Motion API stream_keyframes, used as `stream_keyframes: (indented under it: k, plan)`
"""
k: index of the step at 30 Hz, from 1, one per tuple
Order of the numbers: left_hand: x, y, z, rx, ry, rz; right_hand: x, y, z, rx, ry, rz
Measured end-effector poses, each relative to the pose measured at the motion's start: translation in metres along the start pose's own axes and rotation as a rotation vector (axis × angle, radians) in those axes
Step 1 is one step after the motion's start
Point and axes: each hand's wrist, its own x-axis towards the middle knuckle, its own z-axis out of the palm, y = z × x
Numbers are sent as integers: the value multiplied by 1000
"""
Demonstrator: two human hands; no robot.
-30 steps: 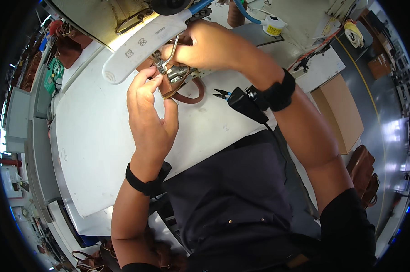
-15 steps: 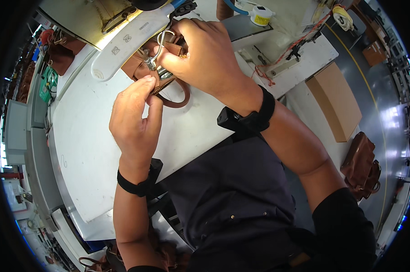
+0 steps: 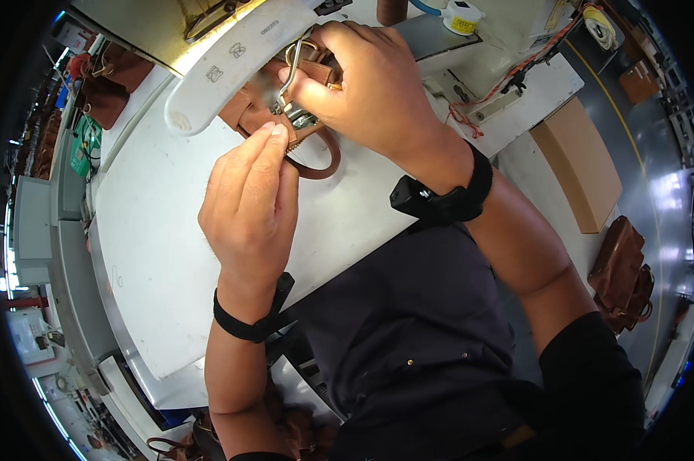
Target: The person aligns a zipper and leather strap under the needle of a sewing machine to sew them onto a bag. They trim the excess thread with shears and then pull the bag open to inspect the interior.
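Observation:
A brown leather bag (image 3: 238, 110) with a rolled handle (image 3: 334, 157) lies under the white arm of a sewing machine (image 3: 228, 71). My left hand (image 3: 248, 203) pinches the bag's near edge by a strip that looks like zipper teeth; the thumb is mostly hidden behind the fingers. On the bag's right side, my right hand (image 3: 381, 96) grips the leather, its thumb beside a bent metal lever (image 3: 292, 71) and its other fingers curled over the far side. The machine's metal foot area (image 3: 299, 118) sits between both hands; the needle cannot be made out.
A white worktable (image 3: 170, 253) spreads below the machine. More brown bags hang or lie at the left (image 3: 105, 100) and on the right (image 3: 619, 269). A cardboard box (image 3: 581, 165) stands on the right-hand surface. Red cords (image 3: 466, 115) run near the machine's base.
The whole view has shifted a little, so things appear further right. My left hand's fingers have drawn closer together at the bag's edge. My right hand keeps its grip.

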Motion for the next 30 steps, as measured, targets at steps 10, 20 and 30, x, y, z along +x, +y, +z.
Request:
stream_keyframes:
  k: [10, 20, 30]
  plan:
    - [-2, -3, 1, 5, 9, -7, -3, 0, 7, 2, 126, -32]
    - [-1, 0, -1, -54, -4, -71, 2, -2, 1, 9, 4, 27]
    - [0, 5, -2, -122, -8, -138, 1, -5, -2, -23, 10, 26]
